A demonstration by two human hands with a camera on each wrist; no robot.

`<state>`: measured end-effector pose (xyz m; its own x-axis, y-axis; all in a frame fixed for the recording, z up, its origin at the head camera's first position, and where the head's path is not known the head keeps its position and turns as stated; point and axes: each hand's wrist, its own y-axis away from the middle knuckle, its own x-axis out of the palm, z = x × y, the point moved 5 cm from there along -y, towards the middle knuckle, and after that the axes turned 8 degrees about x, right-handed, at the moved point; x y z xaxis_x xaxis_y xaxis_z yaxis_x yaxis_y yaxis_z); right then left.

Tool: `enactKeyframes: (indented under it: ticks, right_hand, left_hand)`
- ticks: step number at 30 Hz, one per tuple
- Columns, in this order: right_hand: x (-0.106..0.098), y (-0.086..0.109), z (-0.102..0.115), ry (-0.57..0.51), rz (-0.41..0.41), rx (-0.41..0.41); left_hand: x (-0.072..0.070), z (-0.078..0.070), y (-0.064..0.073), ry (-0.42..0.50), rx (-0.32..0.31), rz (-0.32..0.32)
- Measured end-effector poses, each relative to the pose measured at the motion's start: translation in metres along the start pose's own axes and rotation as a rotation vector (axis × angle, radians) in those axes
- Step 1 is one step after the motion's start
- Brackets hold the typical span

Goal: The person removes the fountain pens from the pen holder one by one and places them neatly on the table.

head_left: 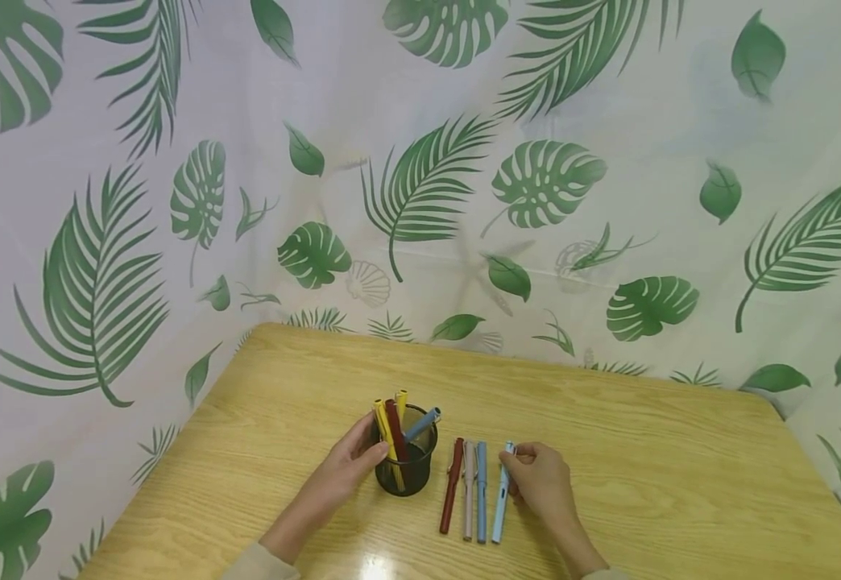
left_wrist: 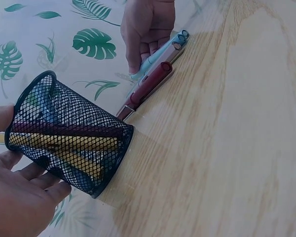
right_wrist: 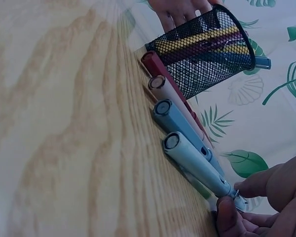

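My left hand [head_left: 344, 471] holds a black mesh pen cup [head_left: 416, 477] by its left side, with the thumb near the rim. Standing in the cup are two yellow pens [head_left: 383, 419], a dark red pen [head_left: 395, 423] and a blue pen [head_left: 422, 424] leaning right. My right hand [head_left: 545, 485] pinches the far, clip end of a light blue pen [head_left: 499, 511], whose near end lies close on the table. Left of it, side by side, lie a blue pen [head_left: 482, 503], a pale pinkish pen [head_left: 468, 503] and a dark red pen [head_left: 450, 495] closest to the cup.
A wood-grain table [head_left: 667, 475] spreads under everything. Behind it and along its left side hangs a white cloth [head_left: 435, 306] printed with green leaves. Light glares off the tabletop near the front edge of the head view.
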<state>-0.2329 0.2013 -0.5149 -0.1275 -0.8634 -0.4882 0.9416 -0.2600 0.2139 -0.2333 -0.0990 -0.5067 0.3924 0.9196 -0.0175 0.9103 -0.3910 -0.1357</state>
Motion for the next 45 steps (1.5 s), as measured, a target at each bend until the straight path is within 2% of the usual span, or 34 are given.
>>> enactKeyframes:
  ticks: [10, 18, 25, 28, 31, 35, 45]
  right_hand:
    - [0.000, 0.004, 0.003, -0.007, 0.027, -0.059]
    - [0.000, 0.007, 0.004, -0.004, 0.020, -0.074]
    - [0.001, 0.006, 0.006, 0.038, -0.038, -0.070]
    - [0.003, 0.007, 0.013, 0.031, -0.065, -0.107]
    - [0.007, 0.010, 0.020, -0.037, -0.033, -0.143]
    - [0.017, 0.014, 0.029, -0.140, 0.052, -0.156]
    - [0.035, 0.021, 0.055, -0.210, 0.118, -0.179]
  left_hand:
    - [0.000, -0.002, 0.001, 0.003, -0.006, -0.007]
    - [-0.002, -0.002, 0.002, -0.052, -0.029, -0.046]
    - [-0.002, -0.001, 0.001, -0.047, -0.020, -0.038]
    - [-0.002, -0.001, 0.001, -0.046, -0.013, -0.035]
    - [-0.001, -0.001, 0.001, -0.029, -0.004, -0.023]
    - [-0.001, 0.000, 0.001, -0.023, 0.000, -0.016]
    - [0.000, 0.000, 0.000, -0.011, -0.002, -0.014]
